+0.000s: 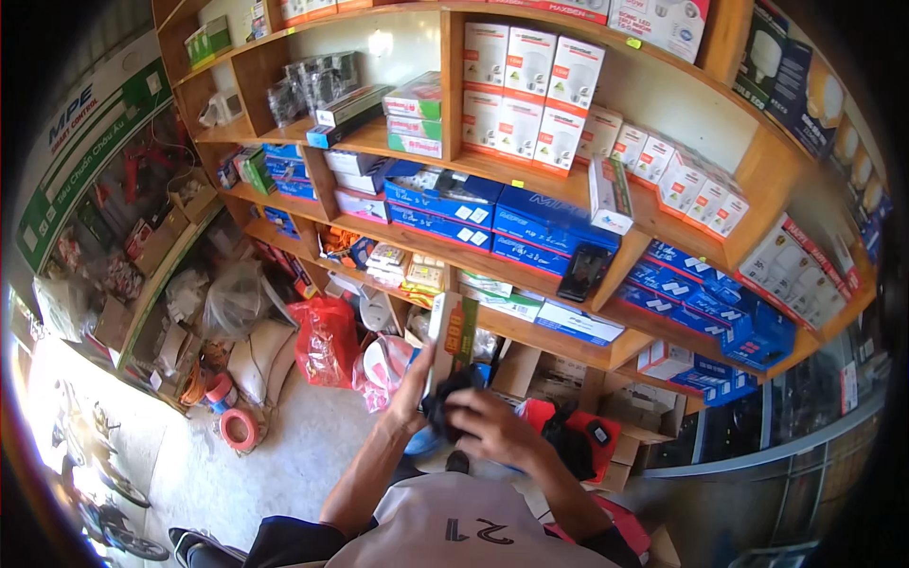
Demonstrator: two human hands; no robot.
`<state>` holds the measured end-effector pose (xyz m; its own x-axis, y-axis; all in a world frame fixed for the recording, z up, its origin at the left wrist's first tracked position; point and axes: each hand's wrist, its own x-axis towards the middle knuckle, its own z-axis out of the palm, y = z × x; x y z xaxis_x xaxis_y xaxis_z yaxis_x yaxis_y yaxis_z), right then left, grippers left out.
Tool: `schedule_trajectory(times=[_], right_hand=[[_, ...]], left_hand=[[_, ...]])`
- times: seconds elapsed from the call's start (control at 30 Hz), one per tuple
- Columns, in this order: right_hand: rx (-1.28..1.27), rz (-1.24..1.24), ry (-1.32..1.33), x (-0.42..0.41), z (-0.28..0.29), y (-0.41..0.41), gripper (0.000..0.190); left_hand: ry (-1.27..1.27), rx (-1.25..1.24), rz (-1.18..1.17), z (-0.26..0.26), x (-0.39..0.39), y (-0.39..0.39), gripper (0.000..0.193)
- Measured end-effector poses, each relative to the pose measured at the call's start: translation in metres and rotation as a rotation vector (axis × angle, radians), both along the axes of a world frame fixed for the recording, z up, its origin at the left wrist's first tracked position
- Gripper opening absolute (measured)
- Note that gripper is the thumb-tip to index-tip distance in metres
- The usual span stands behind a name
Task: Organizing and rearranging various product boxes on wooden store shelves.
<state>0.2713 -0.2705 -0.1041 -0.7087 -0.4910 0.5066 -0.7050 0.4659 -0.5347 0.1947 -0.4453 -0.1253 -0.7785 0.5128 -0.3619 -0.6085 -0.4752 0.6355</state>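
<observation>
My left hand (413,392) grips the lower left side of a narrow white and green cardboard box (452,334), held upright before the shelves. My right hand (490,424) is at a crumpled black item (452,405), perhaps cloth or a plastic bag, at the box's lower end; its fingers are bent over it and slightly blurred. How firmly they hold it is hard to see. A black smartphone (584,272) leans on the shelf against blue boxes (529,221), and a white and green box (609,195) juts out above it.
Wooden shelves (398,280) hold light bulb boxes (509,131) and blue cartons. On the floor at left lie a red plastic bag (325,343), rolls of red tape (238,428) and sacks. A red box (603,434) with black items stands at right, near open cardboard boxes (643,406).
</observation>
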Motion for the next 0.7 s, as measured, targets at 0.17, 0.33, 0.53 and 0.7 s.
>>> schedule_trajectory(times=[0.17,0.33,0.53,0.7], right_hand=[[-0.507,-0.572,-0.018,-0.046,0.021,0.008,0.017],[-0.214,-0.007,-0.061,-0.004,0.008,-0.025,0.024],[-0.218,-0.251,0.075,-0.039,0.002,-0.001,0.032],[-0.27,-0.141,-0.002,-0.011,-0.009,-0.028,0.041]], left_hand=[[0.087,0.042,-0.161,-0.03,0.028,0.008,0.051],[-0.155,0.538,-0.185,-0.034,0.013,-0.001,0.055],[-0.137,0.379,0.023,-0.042,0.04,0.002,0.04],[-0.118,0.362,0.171,-0.071,0.05,0.001,0.04]])
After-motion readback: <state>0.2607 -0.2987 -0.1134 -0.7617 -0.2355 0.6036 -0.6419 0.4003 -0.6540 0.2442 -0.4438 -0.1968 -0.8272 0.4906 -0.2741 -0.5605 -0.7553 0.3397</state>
